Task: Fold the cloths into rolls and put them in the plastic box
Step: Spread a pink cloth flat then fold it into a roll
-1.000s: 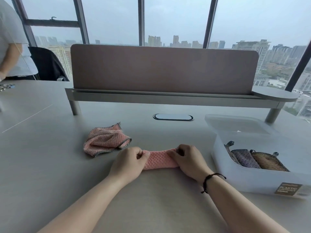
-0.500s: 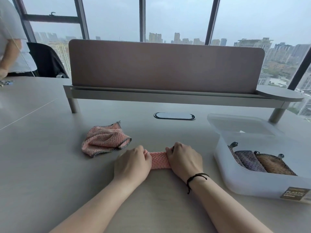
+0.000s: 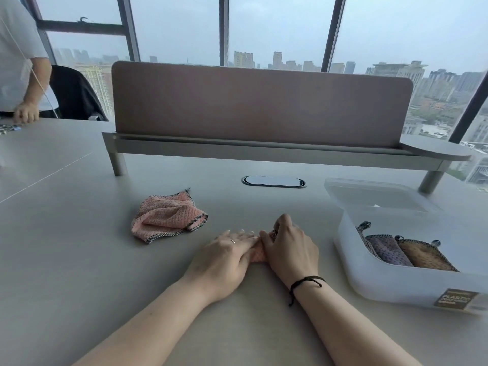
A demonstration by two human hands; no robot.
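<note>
A pink cloth roll (image 3: 257, 256) lies on the table, almost hidden between my hands. My left hand (image 3: 224, 257) lies flat with straight fingers pressing on its left part. My right hand (image 3: 289, 249) curls its fingers round the right end of the roll. A second pink cloth (image 3: 166, 216) sits crumpled to the left, apart from both hands. To the right stands the translucent plastic box (image 3: 396, 283), holding a purple roll (image 3: 386, 249) and a brown roll (image 3: 422, 256) side by side.
The box lid (image 3: 369, 196) lies behind the box. A raised shelf with a brown divider panel (image 3: 258, 104) spans the back of the table, above a cable port (image 3: 273, 181). Another person (image 3: 18, 62) stands at the far left by a dark chair.
My hands have closed in toward each other, so the visible strip of pink cloth shrank to a small piece. My left hand went from curled to flat over it.
</note>
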